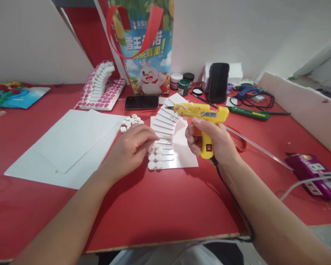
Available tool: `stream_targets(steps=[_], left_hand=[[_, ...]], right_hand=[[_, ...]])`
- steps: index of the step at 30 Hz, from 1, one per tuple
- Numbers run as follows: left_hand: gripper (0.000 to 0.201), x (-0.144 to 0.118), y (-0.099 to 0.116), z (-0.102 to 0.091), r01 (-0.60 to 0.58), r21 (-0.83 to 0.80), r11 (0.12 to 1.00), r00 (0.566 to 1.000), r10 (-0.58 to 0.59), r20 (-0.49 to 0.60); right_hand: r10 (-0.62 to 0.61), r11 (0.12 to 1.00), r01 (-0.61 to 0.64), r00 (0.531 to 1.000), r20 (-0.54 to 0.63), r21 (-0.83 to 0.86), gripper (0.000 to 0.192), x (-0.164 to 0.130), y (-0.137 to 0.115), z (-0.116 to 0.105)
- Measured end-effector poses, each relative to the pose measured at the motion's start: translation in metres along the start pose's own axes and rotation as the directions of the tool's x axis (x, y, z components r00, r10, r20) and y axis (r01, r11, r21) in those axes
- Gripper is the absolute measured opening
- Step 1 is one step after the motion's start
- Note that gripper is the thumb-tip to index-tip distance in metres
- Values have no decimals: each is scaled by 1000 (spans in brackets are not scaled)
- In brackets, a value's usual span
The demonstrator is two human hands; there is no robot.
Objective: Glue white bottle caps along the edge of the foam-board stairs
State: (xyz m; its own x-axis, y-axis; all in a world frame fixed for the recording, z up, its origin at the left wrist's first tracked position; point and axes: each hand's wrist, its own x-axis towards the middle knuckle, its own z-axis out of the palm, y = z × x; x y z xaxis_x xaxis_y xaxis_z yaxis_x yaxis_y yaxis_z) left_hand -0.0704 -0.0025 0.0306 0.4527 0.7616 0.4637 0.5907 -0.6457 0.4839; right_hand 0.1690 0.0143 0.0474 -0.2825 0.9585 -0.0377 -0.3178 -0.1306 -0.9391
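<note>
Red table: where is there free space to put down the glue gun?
Bare red table lies between the white staircase model and the near edge, and right of the right hand before the purple power strip. The back, around the phone and paint jars, is crowded.

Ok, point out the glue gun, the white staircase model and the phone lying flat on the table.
glue gun (pixel 201 112): head view, on the yellow barrel.
white staircase model (pixel 165 127): head view, on the middle steps.
phone (pixel 141 102): head view, on the middle of its dark screen.
</note>
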Motion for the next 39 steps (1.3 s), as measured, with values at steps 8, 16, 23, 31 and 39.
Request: stream_targets(steps=[8,16,23,31,39], left_hand=[[15,-8,-6,1,210,-36,977,946,-212,-243],[20,-12,-24,-4,280,12,960,905,-259,-337],[34,-11,1,1,-52,41,998,999,51,20],[38,-13,-2,7,-61,38,997,982,53,182],[33,-12,-3,7,-78,55,995,981,67,185]], right_hand=[[-7,1000,7,1000,-27,5,32,1,1,-3],[12,1000,-12,999,-40,-5,33,1,2,-3],[4,1000,-4,999,-49,4,33,2,4,-1],[15,1000,-15,1000,-27,-2,33,2,6,4],[19,1000,-19,999,-35,-9,33,1,6,4]])
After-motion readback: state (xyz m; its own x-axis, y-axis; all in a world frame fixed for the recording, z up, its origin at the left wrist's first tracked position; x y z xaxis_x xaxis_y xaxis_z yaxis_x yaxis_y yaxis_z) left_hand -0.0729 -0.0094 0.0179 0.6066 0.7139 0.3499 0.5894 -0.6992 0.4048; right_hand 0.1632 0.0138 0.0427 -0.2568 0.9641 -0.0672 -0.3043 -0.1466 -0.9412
